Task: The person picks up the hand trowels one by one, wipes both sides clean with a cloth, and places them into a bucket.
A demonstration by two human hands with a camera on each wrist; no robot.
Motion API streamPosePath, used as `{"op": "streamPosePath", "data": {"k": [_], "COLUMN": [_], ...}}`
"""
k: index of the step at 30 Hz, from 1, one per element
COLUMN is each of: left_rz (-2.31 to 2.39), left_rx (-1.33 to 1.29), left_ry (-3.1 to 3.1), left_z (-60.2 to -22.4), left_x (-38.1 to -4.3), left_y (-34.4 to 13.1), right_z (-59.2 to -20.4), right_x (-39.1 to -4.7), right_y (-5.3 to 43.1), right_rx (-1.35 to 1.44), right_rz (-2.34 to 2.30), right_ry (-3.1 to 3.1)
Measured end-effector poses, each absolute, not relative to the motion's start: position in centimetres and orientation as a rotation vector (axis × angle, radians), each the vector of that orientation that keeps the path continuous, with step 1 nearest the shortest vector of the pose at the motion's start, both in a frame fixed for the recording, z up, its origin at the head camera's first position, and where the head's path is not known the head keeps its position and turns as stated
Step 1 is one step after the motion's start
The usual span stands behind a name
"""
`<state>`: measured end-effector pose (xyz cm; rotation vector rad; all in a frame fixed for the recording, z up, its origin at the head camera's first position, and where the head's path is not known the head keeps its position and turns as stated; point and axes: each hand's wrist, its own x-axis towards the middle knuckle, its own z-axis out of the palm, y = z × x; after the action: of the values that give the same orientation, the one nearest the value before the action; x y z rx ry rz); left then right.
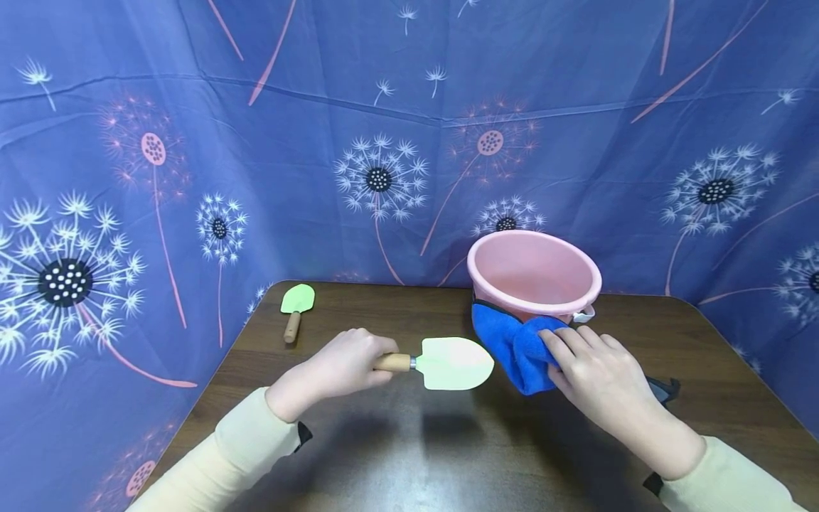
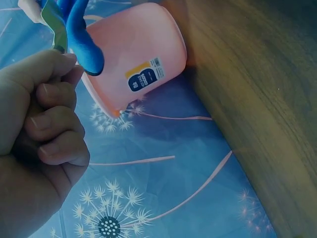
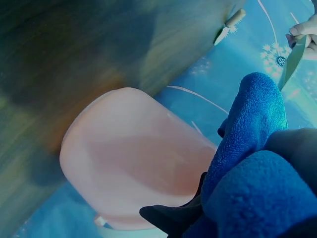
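Observation:
My left hand (image 1: 350,364) grips the wooden handle of a garden trowel (image 1: 456,364), whose pale green blade points right, held above the table. In the left wrist view the fingers of the left hand (image 2: 47,124) are curled round the handle, and the blade shows edge-on. A blue cloth (image 1: 521,348) with a dark edge hangs from my right hand (image 1: 598,373), bunched between thumb and fingers. The right wrist view shows the fluffy cloth (image 3: 252,158) close up, with part of the hand behind its folds. Cloth and trowel tip are near each other; they appear apart.
Behind the cloth stands a pink bucket (image 1: 537,270) with a white handle fitting and a label on its side. A smaller green trowel (image 1: 297,302) lies at the table's back left. Beyond my right wrist is a dark object (image 1: 662,390), partly hidden. A patterned blue curtain surrounds the wooden table (image 1: 384,306).

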<state>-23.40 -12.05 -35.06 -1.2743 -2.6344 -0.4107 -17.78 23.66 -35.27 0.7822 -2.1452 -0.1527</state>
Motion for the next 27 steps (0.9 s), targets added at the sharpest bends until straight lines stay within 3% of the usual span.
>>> {"op": "streamPosePath", "data": {"k": [27], "left_rz": [-0.413], "left_rx": [-1.419], "left_ry": [-2.664], "left_z": [-34.9], "left_x": [-25.5], "left_y": [-9.8], "right_z": [-30.5], "right_x": [-17.6], "right_y": [21.1], "right_rx": [0.780], "right_rz": [0.033], "right_ry": [-2.145]}}
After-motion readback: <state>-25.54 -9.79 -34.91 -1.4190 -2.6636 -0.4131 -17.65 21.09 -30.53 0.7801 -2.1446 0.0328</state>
